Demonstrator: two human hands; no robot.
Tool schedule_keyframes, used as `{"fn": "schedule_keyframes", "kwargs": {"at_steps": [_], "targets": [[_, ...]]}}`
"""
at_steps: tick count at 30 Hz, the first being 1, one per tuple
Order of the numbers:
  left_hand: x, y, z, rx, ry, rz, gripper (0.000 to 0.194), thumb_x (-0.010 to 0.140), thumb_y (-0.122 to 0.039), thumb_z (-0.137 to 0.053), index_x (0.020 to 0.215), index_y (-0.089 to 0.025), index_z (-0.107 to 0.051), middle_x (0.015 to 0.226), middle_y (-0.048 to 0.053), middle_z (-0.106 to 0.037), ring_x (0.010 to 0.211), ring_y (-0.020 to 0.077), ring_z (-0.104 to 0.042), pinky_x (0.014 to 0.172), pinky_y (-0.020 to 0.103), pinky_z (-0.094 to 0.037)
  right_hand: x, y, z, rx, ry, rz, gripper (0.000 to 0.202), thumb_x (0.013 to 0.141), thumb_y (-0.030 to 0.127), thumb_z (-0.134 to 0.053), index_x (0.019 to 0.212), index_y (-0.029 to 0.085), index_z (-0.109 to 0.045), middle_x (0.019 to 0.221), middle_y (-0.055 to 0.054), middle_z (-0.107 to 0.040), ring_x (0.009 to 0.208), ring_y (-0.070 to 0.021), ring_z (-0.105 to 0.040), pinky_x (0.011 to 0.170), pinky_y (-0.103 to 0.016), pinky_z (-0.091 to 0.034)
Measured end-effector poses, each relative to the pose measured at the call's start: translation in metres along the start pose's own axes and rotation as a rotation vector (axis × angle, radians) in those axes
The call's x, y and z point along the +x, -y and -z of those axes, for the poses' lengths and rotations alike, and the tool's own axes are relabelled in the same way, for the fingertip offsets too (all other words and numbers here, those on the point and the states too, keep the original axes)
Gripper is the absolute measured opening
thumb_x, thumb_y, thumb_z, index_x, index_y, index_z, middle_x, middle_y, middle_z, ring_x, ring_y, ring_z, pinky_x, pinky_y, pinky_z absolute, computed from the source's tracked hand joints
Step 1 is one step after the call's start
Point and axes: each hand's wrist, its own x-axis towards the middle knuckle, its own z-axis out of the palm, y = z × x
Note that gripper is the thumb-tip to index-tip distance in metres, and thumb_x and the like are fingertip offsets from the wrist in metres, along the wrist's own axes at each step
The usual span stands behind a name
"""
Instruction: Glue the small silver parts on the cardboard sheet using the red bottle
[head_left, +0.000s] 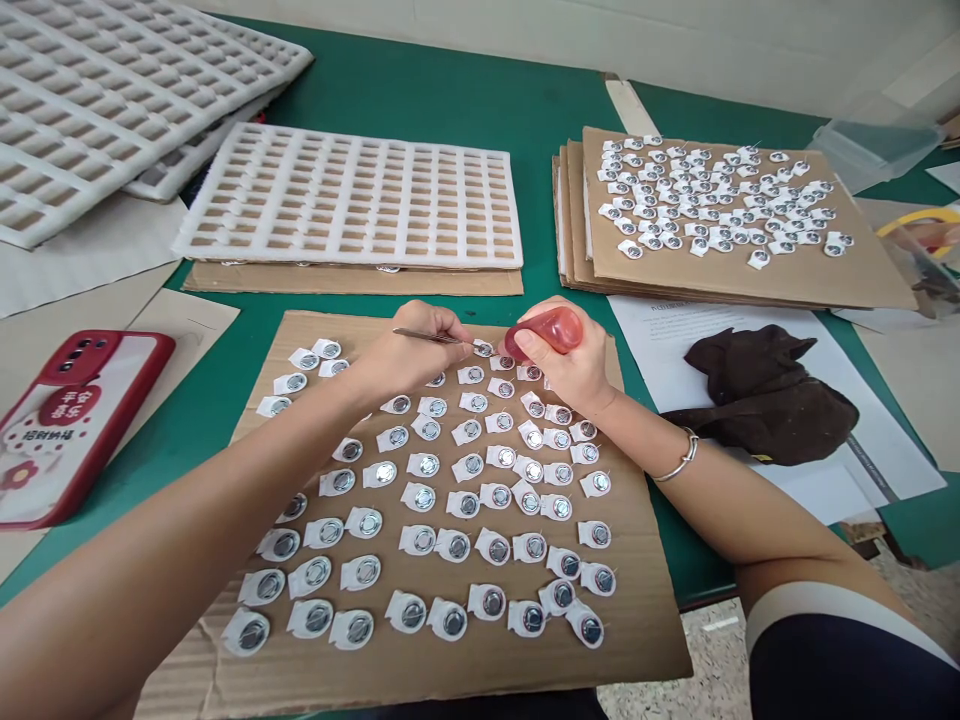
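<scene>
Pinched in my left hand [420,350] are slim metal tweezers [424,335], their tip at a small white part with a round silver disc [484,348] near the far edge of a cardboard sheet [420,660]. My right hand [574,355] is wrapped round a translucent red squeeze bottle [559,328]. Its narrower end points left, just above the parts and close to the tweezers' tip. Many similar white parts [450,618] lie in loose rows across the cardboard, discs facing up. My left forearm and both hands cover some of them.
Behind the cardboard lies a white foam grid tray [352,195], with more trays [112,90] stacked left. Stacked cardboard sheets [675,270] at back right carry more parts. A red-cased phone [60,430] lies left; dark cloth gloves [780,400] rest on paper at right.
</scene>
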Motion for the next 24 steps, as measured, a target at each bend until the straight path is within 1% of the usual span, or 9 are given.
{"fn": "schedule_keyframes", "kwargs": {"at_steps": [12, 24], "targets": [[-0.0014, -0.0018, 0.0003, 0.007, 0.009, 0.015, 0.016, 0.067, -0.034, -0.063, 0.073, -0.019, -0.064, 0.063, 0.003, -0.061, 0.052, 0.0115, -0.052, 0.043, 0.023, -0.035, -0.0016, -0.0003, -0.0027, 0.024, 0.007, 0.038, 0.014, 0.074, 0.033, -0.062, 0.08, 0.022, -0.055, 0.08, -0.001, -0.059, 0.075, -0.0131, -0.057, 0.073, -0.032, -0.048], [-0.0007, 0.0007, 0.0001, 0.0, 0.014, -0.02, 0.017, 0.068, -0.032, -0.062, 0.073, -0.016, -0.063, 0.062, 0.004, -0.059, 0.05, 0.0096, -0.048, 0.042, 0.022, -0.035, -0.0016, -0.0007, -0.0058, 0.09, 0.01, 0.079, 0.016, 0.072, 0.028, -0.065, 0.081, 0.019, -0.057, 0.081, -0.002, -0.059, 0.076, -0.013, -0.057, 0.072, -0.031, -0.048]]}}
